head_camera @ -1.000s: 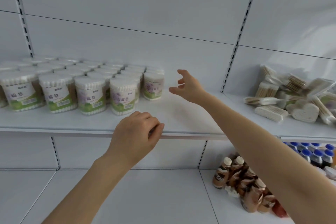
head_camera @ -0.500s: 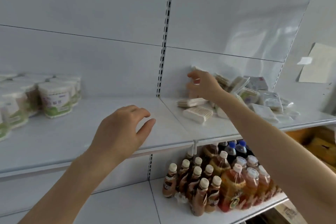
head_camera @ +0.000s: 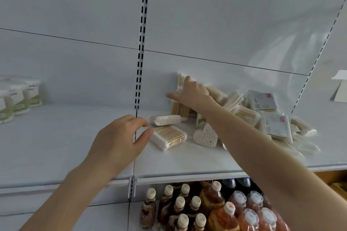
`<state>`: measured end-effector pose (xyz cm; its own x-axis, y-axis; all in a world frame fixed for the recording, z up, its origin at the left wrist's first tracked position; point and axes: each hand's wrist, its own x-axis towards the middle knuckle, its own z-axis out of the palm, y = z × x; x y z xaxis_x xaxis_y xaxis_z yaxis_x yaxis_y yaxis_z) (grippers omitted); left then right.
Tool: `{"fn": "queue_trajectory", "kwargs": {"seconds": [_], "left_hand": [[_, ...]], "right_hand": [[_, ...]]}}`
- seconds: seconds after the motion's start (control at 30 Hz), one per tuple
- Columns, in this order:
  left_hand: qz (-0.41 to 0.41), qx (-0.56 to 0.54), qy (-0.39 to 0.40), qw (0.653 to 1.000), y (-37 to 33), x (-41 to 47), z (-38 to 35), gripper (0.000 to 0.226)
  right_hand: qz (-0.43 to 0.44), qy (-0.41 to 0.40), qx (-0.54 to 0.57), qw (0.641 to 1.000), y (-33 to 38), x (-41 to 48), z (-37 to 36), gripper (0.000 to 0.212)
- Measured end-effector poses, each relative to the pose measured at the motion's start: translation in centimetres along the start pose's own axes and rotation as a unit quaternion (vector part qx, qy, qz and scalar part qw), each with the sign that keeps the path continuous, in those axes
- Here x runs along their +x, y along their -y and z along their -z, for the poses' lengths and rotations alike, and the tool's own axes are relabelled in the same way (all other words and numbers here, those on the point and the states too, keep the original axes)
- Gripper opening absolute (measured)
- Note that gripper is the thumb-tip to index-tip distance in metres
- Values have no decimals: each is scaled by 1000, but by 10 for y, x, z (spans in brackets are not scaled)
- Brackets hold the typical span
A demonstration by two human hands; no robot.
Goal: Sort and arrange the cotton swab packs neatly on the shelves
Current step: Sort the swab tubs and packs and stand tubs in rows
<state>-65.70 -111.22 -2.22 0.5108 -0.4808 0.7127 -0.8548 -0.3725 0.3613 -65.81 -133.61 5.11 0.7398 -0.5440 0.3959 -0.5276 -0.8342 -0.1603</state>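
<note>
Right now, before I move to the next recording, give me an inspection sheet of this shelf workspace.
Surface: white shelf, two boards meeting at a slotted upright.
Job's things: loose pile of cotton swab packs on the right board, packs tilted and overlapping; flat pack and heart-shaped pack at its front; round swab tubs at far left.
Clutter: flat printed packets mixed into the pile, contents unreadable.
Hands: left hand open beside the flat pack, holding nothing; right hand on an upright pack at the back wall, grip unclear.
Cables: nothing seen.
Surroundings: bottled drinks on the shelf below; paper sheet on the right wall.
</note>
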Motion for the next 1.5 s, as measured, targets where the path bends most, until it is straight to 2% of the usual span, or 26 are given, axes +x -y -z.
{"fn": "queue_trajectory", "kwargs": {"seconds": [0.07, 0.17, 0.3, 0.37, 0.47, 0.6, 0.63, 0.7, 0.77, 0.83, 0.9, 0.97, 1.07, 1.13, 1.2, 1.27, 1.3, 1.33, 1.37, 1.43, 1.5], "left_hand": [[21, 10, 1, 1000, -1, 1, -3, 29], [38, 16, 0, 999, 0, 2, -4, 26], [24, -15, -4, 1000, -3, 12, -8, 22], [17, -42, -11, 999, -8, 21, -11, 29], [26, -103, -15, 994, -18, 34, -16, 53], [97, -223, 73, 967, -34, 50, -18, 89], [103, -245, 97, 959, -37, 53, -18, 90], [89, -268, 117, 952, -41, 53, -18, 72], [64, -236, 95, 965, -41, 50, -19, 55], [57, -181, 54, 980, -36, 46, -19, 49], [71, -138, 22, 988, -27, 41, -15, 52], [87, -107, -2, 990, -18, 34, -8, 59], [108, -56, -43, 992, -8, 23, 2, 69], [127, -38, -65, 989, -4, 18, 8, 74], [141, -36, -72, 987, -1, 15, 12, 71], [144, -43, -73, 986, 2, 13, 15, 68], [145, -50, -72, 985, 2, 13, 14, 67], [147, -58, -71, 985, 1, 12, 12, 67], [148, -65, -70, 984, -2, 13, 10, 67], [141, -78, -61, 985, -9, 14, 2, 67], [129, -90, -47, 986, -17, 16, -5, 66]], "right_hand": [[14, 0, 1, 1000, 1, 7, -7, 87], [34, 13, 46, 998, -4, 10, -7, 79], [51, 32, 177, 982, -21, -10, 12, 67], [59, 19, 246, 967, -32, -20, 24, 55], [101, 26, 364, 926, -41, -33, 43, 26], [145, 127, 491, 850, -34, -51, 59, 25], [157, 148, 509, 833, -32, -54, 60, 27], [174, 183, 527, 811, -28, -58, 62, 28], [184, 196, 511, 817, -27, -57, 63, 26], [175, 177, 488, 837, -27, -53, 60, 19], [151, 129, 469, 861, -26, -47, 55, 11], [137, 94, 441, 882, -22, -43, 50, 14], [165, 144, 453, 864, -4, -44, 44, 30], [197, 186, 457, 847, 13, -51, 44, 32], [212, 176, 433, 858, 19, -55, 45, 30], [209, 136, 352, 902, 7, -52, 49, 29], [204, 145, 287, 925, -6, -51, 52, 33], [197, 187, 213, 939, -19, -52, 56, 43], [187, 250, 137, 940, -32, -53, 58, 56], [178, 355, -2, 918, -51, -60, 56, 76], [176, 374, -95, 906, -62, -63, 47, 87]]}}
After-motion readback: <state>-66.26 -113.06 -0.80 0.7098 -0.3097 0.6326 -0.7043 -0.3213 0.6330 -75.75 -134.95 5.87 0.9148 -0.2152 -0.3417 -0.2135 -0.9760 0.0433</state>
